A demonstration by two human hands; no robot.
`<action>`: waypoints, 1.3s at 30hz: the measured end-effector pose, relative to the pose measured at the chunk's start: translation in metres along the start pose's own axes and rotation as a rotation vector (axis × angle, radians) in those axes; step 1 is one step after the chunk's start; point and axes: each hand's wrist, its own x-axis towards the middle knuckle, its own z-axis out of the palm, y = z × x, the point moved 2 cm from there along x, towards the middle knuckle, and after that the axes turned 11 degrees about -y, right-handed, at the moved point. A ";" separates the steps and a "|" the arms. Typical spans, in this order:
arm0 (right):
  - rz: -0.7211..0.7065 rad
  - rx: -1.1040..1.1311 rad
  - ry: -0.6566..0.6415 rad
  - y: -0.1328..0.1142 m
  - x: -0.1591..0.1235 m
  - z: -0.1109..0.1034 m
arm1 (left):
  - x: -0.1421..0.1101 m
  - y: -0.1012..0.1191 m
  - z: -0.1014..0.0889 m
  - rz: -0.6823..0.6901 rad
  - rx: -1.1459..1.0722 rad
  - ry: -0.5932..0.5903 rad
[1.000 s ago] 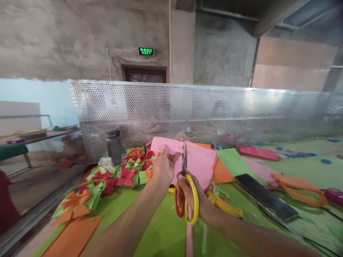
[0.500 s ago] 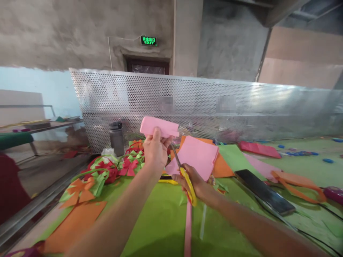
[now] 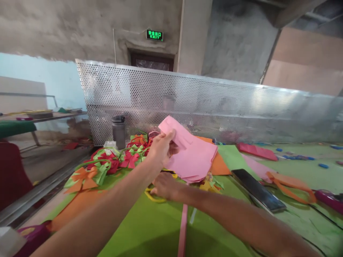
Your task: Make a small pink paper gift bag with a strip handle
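Observation:
My left hand (image 3: 164,148) is raised above the table and pinches a folded pink felt piece (image 3: 174,132) between thumb and fingers. The piece overlaps a stack of pink felt sheets (image 3: 198,162) behind it. Low over the green table surface, my right hand (image 3: 164,186) has its fingers curled at the yellow-handled scissors (image 3: 155,197); the blades are hidden. A narrow pink felt strip (image 3: 183,228) lies in front, running toward me. Beyond the right hand, a black-and-yellow tool (image 3: 171,174) is partly covered.
Felt bows and loops (image 3: 107,162) pile at left, by a grey bottle (image 3: 118,131). An orange felt piece (image 3: 76,208) lies nearer. A phone (image 3: 258,189), an orange strap (image 3: 292,185) and a purple device (image 3: 328,200) lie at right. A perforated metal panel (image 3: 193,96) stands behind.
My right hand has lowered the scissors from the pink piece to the table, moving left and toward me. My left hand has moved right, tilting the folded piece.

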 end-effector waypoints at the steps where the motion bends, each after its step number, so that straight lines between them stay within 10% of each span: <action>1: -0.009 -0.022 0.004 0.002 -0.001 0.000 | -0.004 -0.004 -0.005 -0.021 0.019 0.002; 12: 0.126 0.186 0.379 0.085 -0.082 -0.054 | -0.037 -0.026 -0.038 -0.195 0.253 -0.045; 17: 0.059 0.390 0.569 0.082 -0.104 -0.083 | -0.051 -0.051 -0.030 -0.370 0.405 -0.217; 26: -0.094 0.506 0.443 0.045 -0.115 -0.089 | -0.059 -0.053 -0.015 -0.286 0.833 -0.534; 39: 0.010 0.456 0.401 0.041 -0.117 -0.091 | -0.064 -0.057 -0.010 -0.244 0.849 -0.518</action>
